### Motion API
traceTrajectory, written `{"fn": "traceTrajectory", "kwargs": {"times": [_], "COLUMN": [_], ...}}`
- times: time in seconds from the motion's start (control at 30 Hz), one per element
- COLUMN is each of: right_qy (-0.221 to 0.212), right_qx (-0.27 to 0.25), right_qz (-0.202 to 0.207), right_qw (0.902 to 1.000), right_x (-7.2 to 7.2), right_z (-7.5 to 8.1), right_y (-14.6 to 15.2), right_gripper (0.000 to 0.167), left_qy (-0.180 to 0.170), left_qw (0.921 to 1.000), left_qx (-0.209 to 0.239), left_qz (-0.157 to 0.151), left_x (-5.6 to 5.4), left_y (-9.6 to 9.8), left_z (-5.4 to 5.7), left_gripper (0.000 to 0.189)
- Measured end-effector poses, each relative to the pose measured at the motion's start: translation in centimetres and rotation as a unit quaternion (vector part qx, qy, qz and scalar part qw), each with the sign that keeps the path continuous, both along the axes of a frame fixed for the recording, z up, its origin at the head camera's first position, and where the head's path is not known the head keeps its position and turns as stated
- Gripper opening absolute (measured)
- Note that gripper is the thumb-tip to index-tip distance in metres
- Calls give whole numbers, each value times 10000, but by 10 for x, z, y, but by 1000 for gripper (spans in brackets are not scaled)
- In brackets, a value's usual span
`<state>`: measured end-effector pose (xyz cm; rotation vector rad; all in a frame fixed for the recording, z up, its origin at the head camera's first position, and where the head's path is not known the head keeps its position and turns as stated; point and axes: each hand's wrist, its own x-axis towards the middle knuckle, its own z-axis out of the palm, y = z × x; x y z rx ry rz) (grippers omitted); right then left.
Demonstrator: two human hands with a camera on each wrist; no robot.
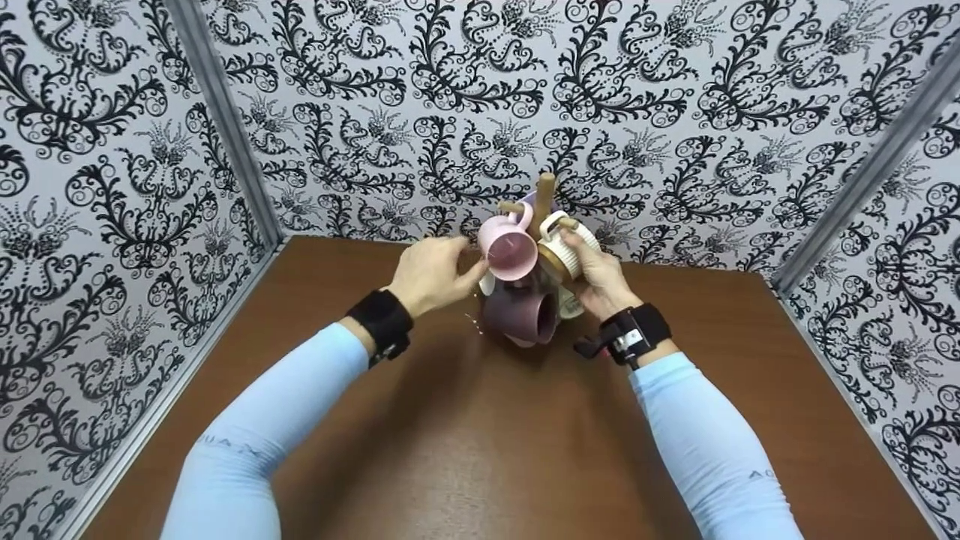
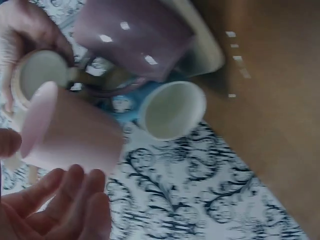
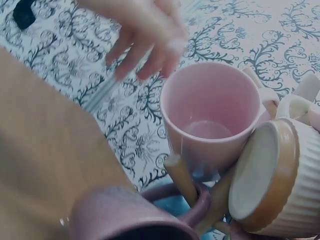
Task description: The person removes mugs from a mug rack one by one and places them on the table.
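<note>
A wooden mug tree point(image 1: 545, 196) stands at the back of the table with several mugs hanging on its pegs. My left hand point(image 1: 439, 271) is beside the pink mug point(image 1: 504, 244) at the upper left, fingers relaxed and spread, fingertips close to its side in the left wrist view. The pink mug's handle hangs over a peg, its mouth facing me. My right hand point(image 1: 602, 277) grips the white ribbed mug point(image 1: 576, 251) with a tan rim band, thumb near its handle and a peg. Below hangs a dark purple mug point(image 1: 517, 315), mouth turned to the right.
A blue mug with a white inside point(image 2: 172, 110) hangs behind the purple one. A pale green mug point(image 1: 570, 304) shows low on the right. The brown table point(image 1: 450, 450) is bounded by patterned walls point(image 1: 360, 112) at the back and sides.
</note>
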<state>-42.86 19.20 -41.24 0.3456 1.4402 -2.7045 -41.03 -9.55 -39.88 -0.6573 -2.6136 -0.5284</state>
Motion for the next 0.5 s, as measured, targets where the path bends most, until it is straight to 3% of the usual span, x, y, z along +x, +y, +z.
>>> {"fn": "traceTrajectory", "kwargs": {"times": [0.2,0.37,0.5], "right_qy": [-98,23,169], "right_qx": [-777,-1120,-1233], "right_qz": [75,305,537], "right_qw": [9969,9932,9908], "right_x": [1,5,9], "right_z": [-1,-5,-6], "right_y": [-6,-9,-10], "right_gripper": [46,52,47], "left_qy": [-859,-1785,-1993], "left_qw": [9956,9793,9707], "left_qx": [-366,-906,-1303], "left_qz": [-107,-311,-331], "left_x": [0,4,6], "left_y": [-20,-28,-33], "left_z": [-28,-52,-66], "left_gripper": [56,79,85]}}
